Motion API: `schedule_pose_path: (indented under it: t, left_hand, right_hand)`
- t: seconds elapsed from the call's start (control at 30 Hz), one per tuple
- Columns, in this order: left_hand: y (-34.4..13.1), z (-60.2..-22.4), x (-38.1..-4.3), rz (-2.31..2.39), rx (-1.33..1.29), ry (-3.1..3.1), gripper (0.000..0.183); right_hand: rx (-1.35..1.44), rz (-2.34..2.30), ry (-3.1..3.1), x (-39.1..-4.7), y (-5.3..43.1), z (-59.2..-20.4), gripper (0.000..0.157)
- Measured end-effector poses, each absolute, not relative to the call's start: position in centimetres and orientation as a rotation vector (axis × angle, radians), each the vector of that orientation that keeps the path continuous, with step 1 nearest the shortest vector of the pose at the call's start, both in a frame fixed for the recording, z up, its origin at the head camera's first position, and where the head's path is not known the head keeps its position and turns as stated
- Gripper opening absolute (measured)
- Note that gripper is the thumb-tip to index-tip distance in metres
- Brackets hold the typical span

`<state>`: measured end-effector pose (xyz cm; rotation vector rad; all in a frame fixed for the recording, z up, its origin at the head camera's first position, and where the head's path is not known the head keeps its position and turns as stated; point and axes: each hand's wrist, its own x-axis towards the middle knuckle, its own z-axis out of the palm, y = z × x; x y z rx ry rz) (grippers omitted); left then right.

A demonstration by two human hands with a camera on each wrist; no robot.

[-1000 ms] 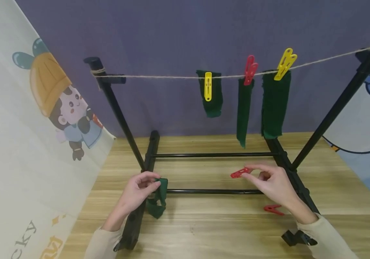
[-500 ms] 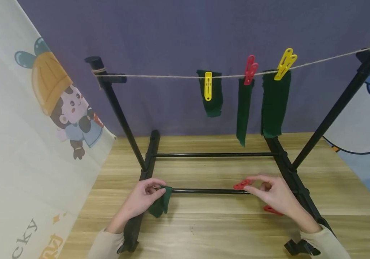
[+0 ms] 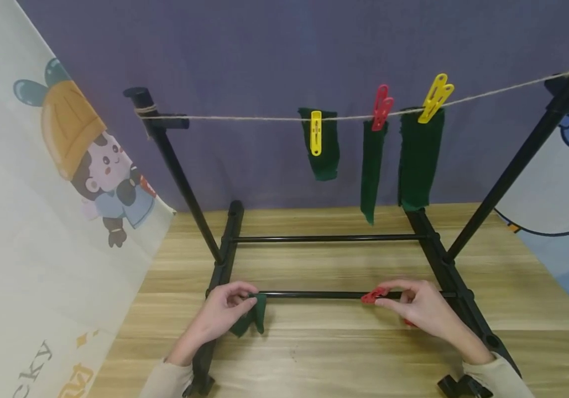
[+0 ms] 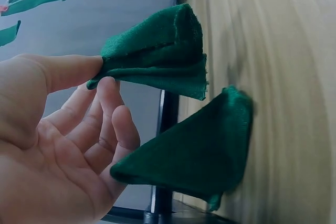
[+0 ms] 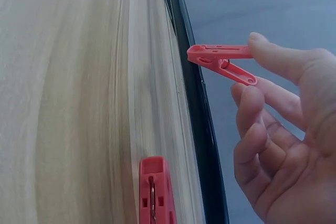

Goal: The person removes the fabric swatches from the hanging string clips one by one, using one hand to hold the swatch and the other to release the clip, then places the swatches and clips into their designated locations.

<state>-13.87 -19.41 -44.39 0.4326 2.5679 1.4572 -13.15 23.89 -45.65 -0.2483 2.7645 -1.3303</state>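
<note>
both hands lower, nearer the bench [image 3: 314,342], than a second ago. left hand [image 3: 225,310] pinches a green cloth [image 4: 163,59], right hand [image 3: 424,307] a red clip [image 5: 223,51]; other fingers loosely curled. cloth and clip well apart, both off the line [image 3: 244,118].

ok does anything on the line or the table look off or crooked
The left yellow peg hangs mostly below the line, while the clipped red peg and right yellow peg poke mostly above it, tilted. A loose red peg also lies by itself on the table. I see nothing spilled or broken.
</note>
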Motion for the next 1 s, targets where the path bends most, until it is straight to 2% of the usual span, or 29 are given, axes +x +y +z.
schedule_pose_path:
  t: [0.37,0.8,1.0]
  left_hand:
    - [-19.7,-45.4,-13.7,1.417,0.462,2.589,0.014]
    - [-19.6,-46.4,-13.9,1.267,0.468,2.725,0.009]
    - [-19.6,-46.5,-14.0,1.219,0.419,2.765,0.009]
  right_hand:
    - [-0.256,-1.300,2.739,-13.0,24.2,-46.3,0.038]
    - [-0.293,-1.180,2.712,-12.5,25.0,-46.6,0.042]
    - [-0.313,-1.120,2.729,-12.6,25.2,-46.6,0.038]
